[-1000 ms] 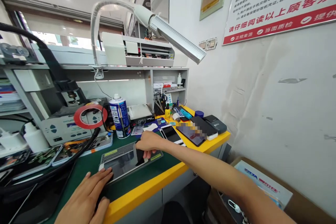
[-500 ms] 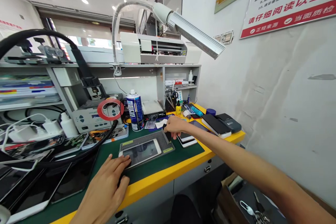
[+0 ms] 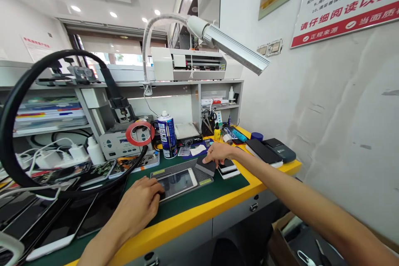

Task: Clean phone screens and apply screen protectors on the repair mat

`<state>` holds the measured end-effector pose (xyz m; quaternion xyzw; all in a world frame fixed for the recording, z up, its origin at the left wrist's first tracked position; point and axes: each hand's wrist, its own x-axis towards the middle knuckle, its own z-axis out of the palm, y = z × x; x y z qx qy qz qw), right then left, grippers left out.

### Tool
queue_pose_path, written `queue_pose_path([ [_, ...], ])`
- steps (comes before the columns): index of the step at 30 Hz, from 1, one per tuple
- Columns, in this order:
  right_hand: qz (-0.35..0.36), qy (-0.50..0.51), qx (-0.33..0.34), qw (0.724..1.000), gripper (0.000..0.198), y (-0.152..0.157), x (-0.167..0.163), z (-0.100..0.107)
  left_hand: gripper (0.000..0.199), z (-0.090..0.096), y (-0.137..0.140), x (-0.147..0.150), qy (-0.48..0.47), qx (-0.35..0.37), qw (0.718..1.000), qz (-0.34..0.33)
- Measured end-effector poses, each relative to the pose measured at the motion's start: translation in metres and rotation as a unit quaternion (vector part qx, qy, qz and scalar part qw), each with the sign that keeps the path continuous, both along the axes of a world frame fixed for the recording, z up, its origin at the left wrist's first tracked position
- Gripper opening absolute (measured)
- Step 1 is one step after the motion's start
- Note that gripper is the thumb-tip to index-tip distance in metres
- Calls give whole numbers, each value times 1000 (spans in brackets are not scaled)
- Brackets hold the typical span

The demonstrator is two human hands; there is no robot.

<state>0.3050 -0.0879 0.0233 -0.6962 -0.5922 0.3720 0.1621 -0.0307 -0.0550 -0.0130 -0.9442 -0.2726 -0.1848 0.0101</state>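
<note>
Mid-frame, my right hand [image 3: 218, 153] pinching one dark flat piece [image 3: 205, 168], lower left, my left hand [image 3: 142, 197] loosely bent, unclenched, touching one white-framed device [image 3: 177, 183]

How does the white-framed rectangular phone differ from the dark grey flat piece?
The white-framed rectangular phone has a glossy screen; the dark grey flat piece looks plain and dull. The phone is longer than the piece. The phone lies on the grey patterned mat, while the right hand holds the piece. Both look thin and flat.

Red ring [image 3: 128, 134] nr blue can [image 3: 167, 136]
</note>
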Motion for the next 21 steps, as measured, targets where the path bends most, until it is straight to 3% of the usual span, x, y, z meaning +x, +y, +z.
queue_pose_path([
  [13,19,-100,68,992,32,-2,-1,4,40,7,0,2,45,9,999,1],
  [18,110,-100,82,985,60,7,-36,13,40,11,-6,2,61,9,998,4],
  [21,152,-112,58,980,77,22,-58,13,37,9,-7,2,55,3,998,7],
])
